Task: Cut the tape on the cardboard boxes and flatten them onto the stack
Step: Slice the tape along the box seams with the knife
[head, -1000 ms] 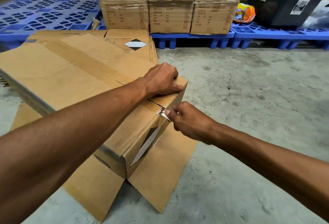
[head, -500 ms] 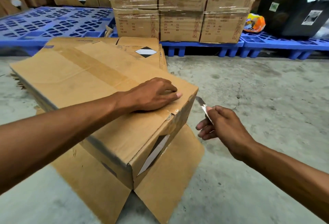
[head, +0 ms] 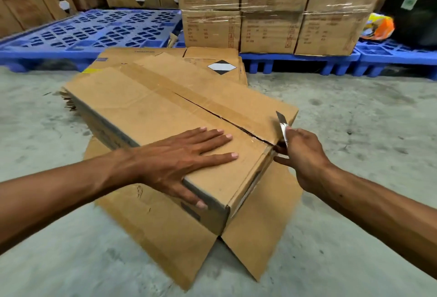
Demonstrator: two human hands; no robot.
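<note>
— Where's the box point(head: 165, 117) lying?

— Sealed, on the floor, resting on flattened cardboard point(head: 165, 233). Its long axis runs from ten o'clock to four o'clock, and the taped seam point(head: 212, 110) follows that line.

— And the hands?

— The left hand point(head: 179, 162) lies flat on the lid, fingers straight. The right hand point(head: 305, 157) grips a blade point(head: 281, 118) at the four o'clock end, nearest the seam.

— So?

— I'd guess the cut runs toward ten o'clock.
</note>
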